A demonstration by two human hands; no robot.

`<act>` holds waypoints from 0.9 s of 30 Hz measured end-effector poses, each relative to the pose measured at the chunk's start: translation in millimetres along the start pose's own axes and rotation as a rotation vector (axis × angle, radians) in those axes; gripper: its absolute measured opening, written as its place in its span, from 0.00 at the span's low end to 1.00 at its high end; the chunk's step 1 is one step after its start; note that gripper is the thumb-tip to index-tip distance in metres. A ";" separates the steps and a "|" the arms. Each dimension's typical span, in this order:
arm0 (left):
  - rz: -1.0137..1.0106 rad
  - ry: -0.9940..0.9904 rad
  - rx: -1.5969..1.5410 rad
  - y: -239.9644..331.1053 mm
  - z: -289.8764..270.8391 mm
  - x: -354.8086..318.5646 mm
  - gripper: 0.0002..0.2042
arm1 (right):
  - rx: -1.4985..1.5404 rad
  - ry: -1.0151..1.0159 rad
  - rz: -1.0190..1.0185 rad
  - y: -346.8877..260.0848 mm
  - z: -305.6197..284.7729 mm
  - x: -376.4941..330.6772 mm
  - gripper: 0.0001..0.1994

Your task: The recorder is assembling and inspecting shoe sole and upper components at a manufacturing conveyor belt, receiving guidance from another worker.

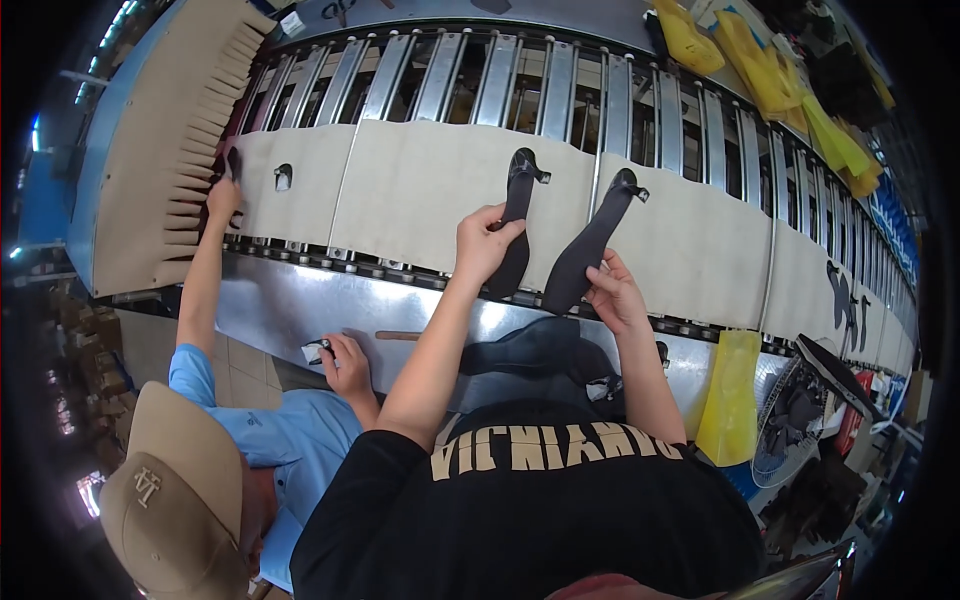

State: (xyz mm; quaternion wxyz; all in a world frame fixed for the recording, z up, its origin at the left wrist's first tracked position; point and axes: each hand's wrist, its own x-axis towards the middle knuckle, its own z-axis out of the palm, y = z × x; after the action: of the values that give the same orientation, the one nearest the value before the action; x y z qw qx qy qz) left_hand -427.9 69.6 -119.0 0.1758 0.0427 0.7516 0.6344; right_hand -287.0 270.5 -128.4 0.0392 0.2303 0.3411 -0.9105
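Note:
My left hand (pixel 485 240) is closed on a long dark shoe sole (pixel 516 205), thumb and fingers at its narrow middle. Its upper end carries a shiny black heel with a light tip. To the right, a matching shoe sole (pixel 590 240) is pinched near its broad lower end by my right hand (pixel 616 292). Its heel end points away and to the right. Both soles are over a beige sheet (pixel 440 180) on the roller conveyor, with their lower ends at its near edge. My fingers partly hide the left sole.
At my left, a co-worker's hand (pixel 222 198) reaches to the belt beside a fringed tunnel mouth (pixel 205 130). Their other hand (pixel 348 365) holds a small black-and-white piece over the metal ledge (pixel 290 300). A fan (pixel 790 420) and yellow piece (pixel 730 400) are at right; more soles (pixel 838 295) lie farther along.

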 end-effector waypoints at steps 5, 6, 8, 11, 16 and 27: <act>-0.030 0.085 -0.258 20.1 -15.1 -34.5 0.08 | -0.069 -0.070 0.049 18.3 40.2 -2.6 0.16; -0.080 0.093 -0.348 25.4 -19.8 -40.6 0.07 | -0.081 -0.107 0.062 24.7 43.7 -4.5 0.16; -0.167 0.167 -0.342 10.5 -14.9 -47.7 0.17 | -0.286 -0.053 -0.033 39.4 45.3 -1.7 0.18; -0.163 0.201 -0.522 16.0 -1.2 -68.8 0.14 | -0.184 -0.082 0.050 46.1 69.7 -17.2 0.19; -0.238 0.128 -0.550 2.2 -49.1 -73.8 0.18 | -0.240 -0.212 0.124 56.5 84.6 -21.9 0.18; -0.129 0.207 -0.594 22.2 -108.7 -108.1 0.19 | -0.511 -0.328 0.143 52.4 88.8 -41.5 0.16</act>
State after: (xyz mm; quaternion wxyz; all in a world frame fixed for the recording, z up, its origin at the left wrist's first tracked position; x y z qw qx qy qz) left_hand -365.1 -59.2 -60.3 0.1431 -0.1230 0.5487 0.8144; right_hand -272.9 170.2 -82.8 0.2142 0.0862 0.5310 -0.8153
